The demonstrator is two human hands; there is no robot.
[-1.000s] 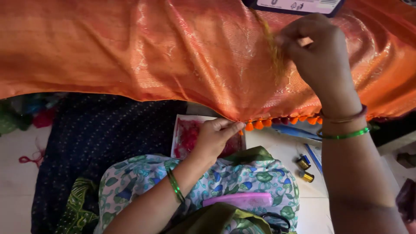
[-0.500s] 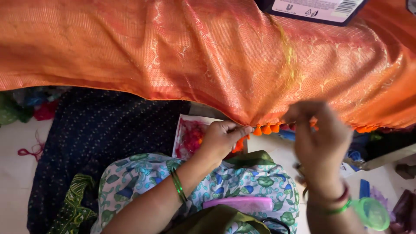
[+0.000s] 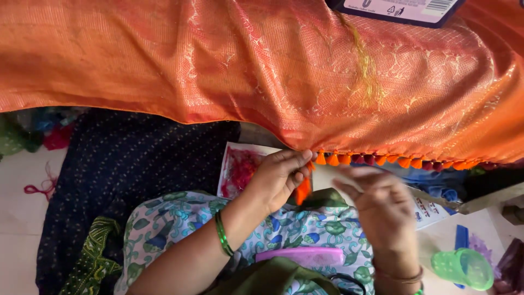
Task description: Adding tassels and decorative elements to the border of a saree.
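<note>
A wide orange woven cloth (image 3: 229,60) hangs across the top of the view, its lower edge trimmed with small orange and maroon tassels (image 3: 404,161). My left hand (image 3: 278,177) pinches that edge at the first tassel, and an orange tuft (image 3: 303,191) hangs below my fingers. My right hand (image 3: 382,205) is blurred just below the tassel row, fingers apart, apparently holding nothing. Loose yellow threads (image 3: 365,71) lie on the cloth above. Green bangles sit on both my wrists.
A purple comb (image 3: 300,255) lies on my floral-print lap. A dark dotted cloth (image 3: 114,180) and a tray of pink thread (image 3: 240,169) lie below the orange cloth. A green plastic lid (image 3: 464,267) sits at lower right, a dark box (image 3: 398,10) at top.
My right hand came down from the upper part of the cloth to just below the tassel row. My left hand stayed pinching the edge. The view shifted slightly.
</note>
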